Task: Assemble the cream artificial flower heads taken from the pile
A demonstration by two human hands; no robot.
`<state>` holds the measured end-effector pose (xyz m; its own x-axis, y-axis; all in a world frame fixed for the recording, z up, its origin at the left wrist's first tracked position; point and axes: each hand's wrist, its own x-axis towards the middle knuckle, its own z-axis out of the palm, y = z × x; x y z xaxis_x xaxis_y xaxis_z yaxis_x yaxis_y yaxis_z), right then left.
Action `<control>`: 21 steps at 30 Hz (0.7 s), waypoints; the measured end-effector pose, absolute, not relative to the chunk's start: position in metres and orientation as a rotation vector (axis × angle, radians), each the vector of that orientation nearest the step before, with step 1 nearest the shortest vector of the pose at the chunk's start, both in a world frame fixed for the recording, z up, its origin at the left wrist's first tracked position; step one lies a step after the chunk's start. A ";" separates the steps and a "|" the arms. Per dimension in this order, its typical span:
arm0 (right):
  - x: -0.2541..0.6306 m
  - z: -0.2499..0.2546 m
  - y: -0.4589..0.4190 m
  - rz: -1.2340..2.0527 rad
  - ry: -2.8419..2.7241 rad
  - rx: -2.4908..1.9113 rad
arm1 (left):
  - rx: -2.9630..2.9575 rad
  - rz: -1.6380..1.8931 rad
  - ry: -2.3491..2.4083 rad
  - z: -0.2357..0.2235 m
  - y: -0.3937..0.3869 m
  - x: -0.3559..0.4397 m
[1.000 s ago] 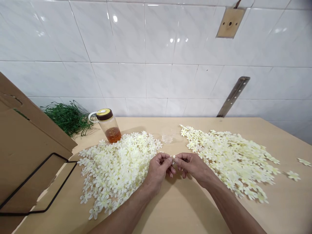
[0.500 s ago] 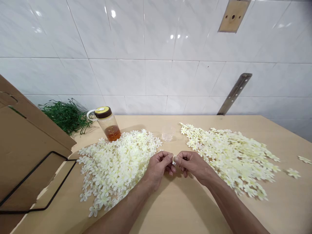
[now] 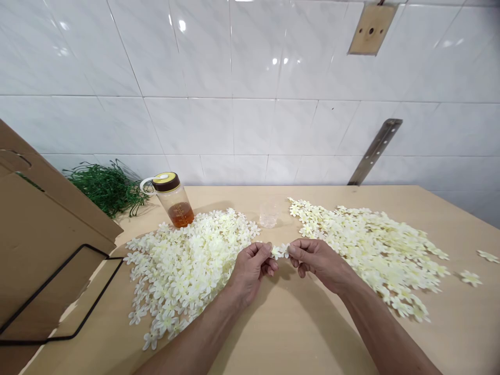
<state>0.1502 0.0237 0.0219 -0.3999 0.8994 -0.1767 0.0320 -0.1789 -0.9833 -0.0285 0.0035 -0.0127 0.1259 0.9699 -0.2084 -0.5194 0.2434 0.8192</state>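
Note:
My left hand (image 3: 250, 271) pinches a small cream-white artificial flower (image 3: 275, 252) between thumb and fingers. Right beside it, my right hand (image 3: 318, 260) pinches a second pale flower (image 3: 285, 250) by its edge. The two blossoms meet or overlap between my fingertips; whether they are joined, I cannot tell. Both hands hover over the middle of the table, palms turned inward. A heap of loose white flowers (image 3: 191, 265) lies by my left forearm, and a flatter spread of similar flowers (image 3: 375, 245) is to the right. Just beyond my hands stands a small clear container (image 3: 268, 215).
A bottle with amber liquid (image 3: 180, 212) stands behind the left heap. Green artificial stems (image 3: 105, 187) lie at the back left, near a cardboard box (image 3: 47, 224) and a black wire frame (image 3: 94, 304). Two stray flowers (image 3: 471, 278) rest on the table's right side. A tiled wall (image 3: 250, 125) rises behind.
My hands have drawn slightly apart and my right hand has shifted a little right. The flowers, mostly hidden by my fingertips before, now show spread out between them.

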 end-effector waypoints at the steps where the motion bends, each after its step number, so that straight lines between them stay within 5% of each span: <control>1: 0.151 0.022 0.024 1.650 -1.408 -1.114 | 0.662 1.210 0.854 -0.013 0.003 -0.028; 8: 0.152 0.016 0.030 1.520 -1.292 -1.216 | 0.793 1.201 0.912 -0.013 0.000 -0.027; 18: 0.122 0.042 0.019 0.723 -1.840 -1.307 | 1.044 1.121 1.095 -0.021 -0.007 -0.018; 21: 0.131 0.034 0.019 0.789 -1.778 -1.482 | 0.957 1.164 1.082 -0.018 -0.003 -0.021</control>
<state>0.1310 0.0191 0.0340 -0.1182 0.9856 0.1206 0.5715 0.1669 -0.8035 -0.0210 -0.0031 -0.0184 0.0604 0.9876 -0.1452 -0.2170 0.1550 0.9638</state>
